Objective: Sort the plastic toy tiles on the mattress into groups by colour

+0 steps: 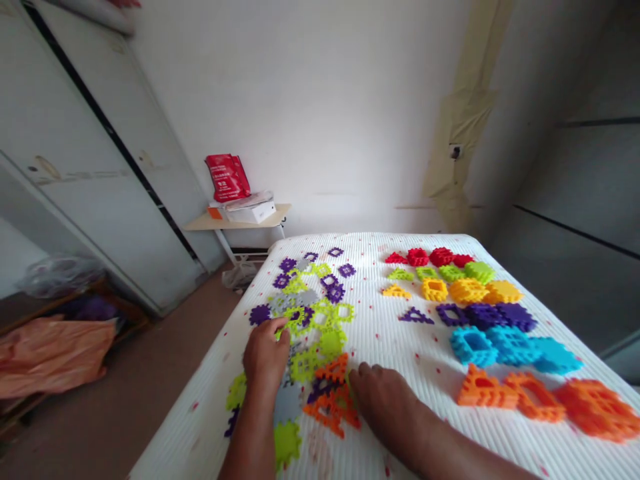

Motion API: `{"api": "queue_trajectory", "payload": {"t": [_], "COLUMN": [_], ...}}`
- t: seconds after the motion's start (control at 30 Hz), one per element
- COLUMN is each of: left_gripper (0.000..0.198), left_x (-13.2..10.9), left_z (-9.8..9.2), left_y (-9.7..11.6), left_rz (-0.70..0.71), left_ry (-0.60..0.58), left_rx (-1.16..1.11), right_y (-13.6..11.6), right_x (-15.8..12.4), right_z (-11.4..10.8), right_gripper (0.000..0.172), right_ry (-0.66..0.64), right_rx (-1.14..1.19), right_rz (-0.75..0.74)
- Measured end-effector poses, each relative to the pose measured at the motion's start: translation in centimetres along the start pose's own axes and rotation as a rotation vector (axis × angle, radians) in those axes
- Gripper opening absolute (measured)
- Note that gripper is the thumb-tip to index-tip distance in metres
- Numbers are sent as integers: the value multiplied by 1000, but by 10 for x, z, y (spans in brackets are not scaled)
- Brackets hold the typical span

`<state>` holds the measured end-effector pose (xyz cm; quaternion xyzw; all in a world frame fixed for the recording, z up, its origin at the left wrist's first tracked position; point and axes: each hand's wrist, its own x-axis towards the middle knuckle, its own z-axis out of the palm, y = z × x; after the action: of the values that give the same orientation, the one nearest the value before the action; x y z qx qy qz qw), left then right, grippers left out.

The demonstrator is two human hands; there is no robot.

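Note:
My left hand [265, 353] is over the mixed pile on the left, thumb and forefinger curved and a little apart. Lime green pieces [330, 341] and a dark purple piece [260, 315] lie around it. Gear-edged plastic building pieces make up the pile, with grey ones [289, 403] among them. My right hand [383, 397] rests on the bed, fingers curled together, beside orange triangle pieces [327, 411]. Its fingertips are hidden, so what they hold, if anything, does not show. A purple triangle [324, 389] lies among the orange ones.
Colour-sorted rows stand on the right: red [441, 257], lime green [479, 271], yellow [467, 291], purple [515, 317], blue [515, 343] and orange [535, 397]. They share a white ribbed bed cover [380, 340]. Behind is a small table [200, 222] with a red bag [227, 178].

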<state>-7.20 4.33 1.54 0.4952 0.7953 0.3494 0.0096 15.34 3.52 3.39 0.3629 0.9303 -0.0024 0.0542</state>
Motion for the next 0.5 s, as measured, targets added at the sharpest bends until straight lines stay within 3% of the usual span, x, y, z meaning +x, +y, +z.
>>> {"api": "queue_trajectory", "payload": {"t": [0.1,0.2,0.4,0.5], "left_gripper": [28,33,40,33], "left_x": [0,-3,-7,-8], "left_z": [2,6,9,11], "left_y": [-3,2,13,21], "left_rz": [33,44,62,160], "left_ry": [-98,-120,-116,-111], "left_rx": [198,302,352,272], "right_y": [7,13,11,11], "right_x": [5,7,5,5], "right_z": [6,4,3,2], "right_gripper": [25,27,28,26], "right_ry": [-16,-35,-38,-55], "right_rx": [-2,12,25,34], "right_rz": [6,8,-15,-34]}}
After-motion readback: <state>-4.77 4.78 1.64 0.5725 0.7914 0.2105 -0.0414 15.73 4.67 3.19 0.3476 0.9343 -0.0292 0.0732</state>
